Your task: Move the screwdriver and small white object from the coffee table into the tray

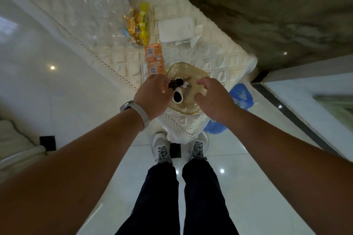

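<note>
An amber glass tray (183, 68) sits on the near end of the coffee table (219, 57), which is covered with a cream quilted cloth. My left hand (152, 95) is at the tray's left rim, its fingers pinched on a small dark object (174, 83) that looks like the screwdriver's handle; the shaft is not clearly visible. A small white object (178, 97) with a dark inside lies in the tray just below my left fingertips. My right hand (210, 97) hovers over the tray's right side with curled, spread fingers and nothing in it.
Orange cards (153, 57) lie just beyond the tray. Farther back are a clear bag of yellow and gold sweets (137, 25) and a white tissue box (176, 29). A blue plastic bag (241, 95) sits on the floor right of the table. My feet stand at the table's near edge.
</note>
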Demonstrator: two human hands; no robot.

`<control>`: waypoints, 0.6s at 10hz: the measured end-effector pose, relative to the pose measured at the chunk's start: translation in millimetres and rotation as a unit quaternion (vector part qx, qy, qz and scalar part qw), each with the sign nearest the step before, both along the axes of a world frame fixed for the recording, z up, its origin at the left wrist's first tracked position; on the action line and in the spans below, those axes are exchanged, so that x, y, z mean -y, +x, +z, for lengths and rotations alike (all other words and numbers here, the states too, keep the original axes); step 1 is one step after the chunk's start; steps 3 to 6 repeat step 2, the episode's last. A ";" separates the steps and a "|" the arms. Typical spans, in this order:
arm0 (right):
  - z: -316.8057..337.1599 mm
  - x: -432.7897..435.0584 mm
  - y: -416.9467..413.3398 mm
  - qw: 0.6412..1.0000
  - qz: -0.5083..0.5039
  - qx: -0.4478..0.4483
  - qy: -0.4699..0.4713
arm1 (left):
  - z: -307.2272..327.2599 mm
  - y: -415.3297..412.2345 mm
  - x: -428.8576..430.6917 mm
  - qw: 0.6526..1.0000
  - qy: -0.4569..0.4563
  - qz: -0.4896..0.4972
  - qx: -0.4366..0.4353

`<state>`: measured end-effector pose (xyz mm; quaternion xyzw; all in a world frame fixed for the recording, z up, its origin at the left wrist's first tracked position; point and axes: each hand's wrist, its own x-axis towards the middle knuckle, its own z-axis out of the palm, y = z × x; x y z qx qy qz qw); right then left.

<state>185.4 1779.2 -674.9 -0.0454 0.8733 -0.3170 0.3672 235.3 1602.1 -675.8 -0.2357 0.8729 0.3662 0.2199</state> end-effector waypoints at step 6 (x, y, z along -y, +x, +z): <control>76.1 -4.8 11.5 0.978 0.177 -0.077 0.083 | 83.5 23.3 18.7 0.985 -0.102 -0.114 -0.086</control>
